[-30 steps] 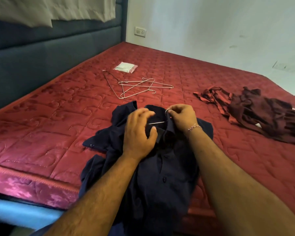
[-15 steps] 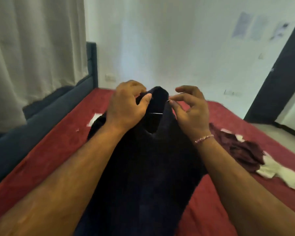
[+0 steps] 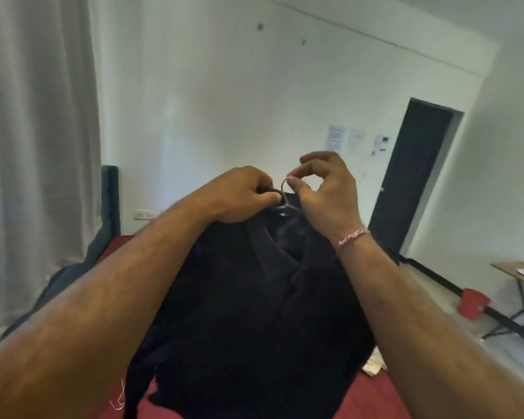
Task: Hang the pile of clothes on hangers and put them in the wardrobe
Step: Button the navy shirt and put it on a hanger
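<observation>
Right now the dark shirt point(image 3: 254, 297) hangs in the air above the red bed point(image 3: 372, 397), the left hand point(image 3: 239, 196) gripping its collar by the wire hanger point(image 3: 285, 195) while the right hand point(image 3: 327, 189) pinches the hook between thumb and forefinger. With so slight a pinch, the hook could twist free or a shoulder slide off the wire, dropping the shirt. A second ago it lay flat on the bed; since then both hands have lifted it clear and the view has swung up toward the wall.

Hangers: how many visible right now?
1. A wire hanger inside the dark shirt, hook pinched by the right hand, left hand at the collar. The shirt may hide others.
</observation>
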`<state>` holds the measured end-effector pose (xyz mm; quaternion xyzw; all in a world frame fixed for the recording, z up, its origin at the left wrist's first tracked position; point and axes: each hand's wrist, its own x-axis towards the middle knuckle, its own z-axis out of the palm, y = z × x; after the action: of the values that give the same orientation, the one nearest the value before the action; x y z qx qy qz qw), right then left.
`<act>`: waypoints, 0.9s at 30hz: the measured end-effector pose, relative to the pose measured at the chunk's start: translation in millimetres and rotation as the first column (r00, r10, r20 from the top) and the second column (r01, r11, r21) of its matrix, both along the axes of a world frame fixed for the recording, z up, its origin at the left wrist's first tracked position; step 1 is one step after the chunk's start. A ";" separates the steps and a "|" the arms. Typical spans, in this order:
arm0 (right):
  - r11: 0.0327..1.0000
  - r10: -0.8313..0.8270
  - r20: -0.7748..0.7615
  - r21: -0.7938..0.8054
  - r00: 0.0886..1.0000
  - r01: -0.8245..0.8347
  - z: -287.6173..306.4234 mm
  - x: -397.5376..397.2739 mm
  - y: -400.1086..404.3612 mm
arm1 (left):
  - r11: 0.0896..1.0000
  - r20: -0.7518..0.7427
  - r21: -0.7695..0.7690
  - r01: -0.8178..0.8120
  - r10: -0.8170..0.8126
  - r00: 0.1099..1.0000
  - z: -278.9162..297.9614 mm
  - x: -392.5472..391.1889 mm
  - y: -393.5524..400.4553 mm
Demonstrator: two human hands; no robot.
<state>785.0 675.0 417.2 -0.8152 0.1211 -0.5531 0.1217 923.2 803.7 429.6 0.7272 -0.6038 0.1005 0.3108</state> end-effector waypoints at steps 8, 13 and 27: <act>0.988 -0.091 -0.041 0.122 0.995 0.095 14.4 -45.6 43.7 | 0.971 -0.026 -0.111 0.211 -0.215 0.976 0.4 -24.7 -7.4; 0.846 -0.425 -0.383 0.155 0.820 0.510 11.8 -95.7 85.3 | 0.928 -0.059 -0.247 0.278 -0.300 0.952 0.0 -52.6 -0.8; 0.591 -0.785 -0.036 0.256 0.618 0.765 22.2 -327.1 243.7 | 0.753 -0.167 -0.267 0.602 -0.651 0.740 29.4 -256.9 47.7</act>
<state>457.9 918.7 439.4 -0.6361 0.5261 -0.5638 -0.0263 666.3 851.4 458.9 0.4527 -0.7569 -0.0439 0.4693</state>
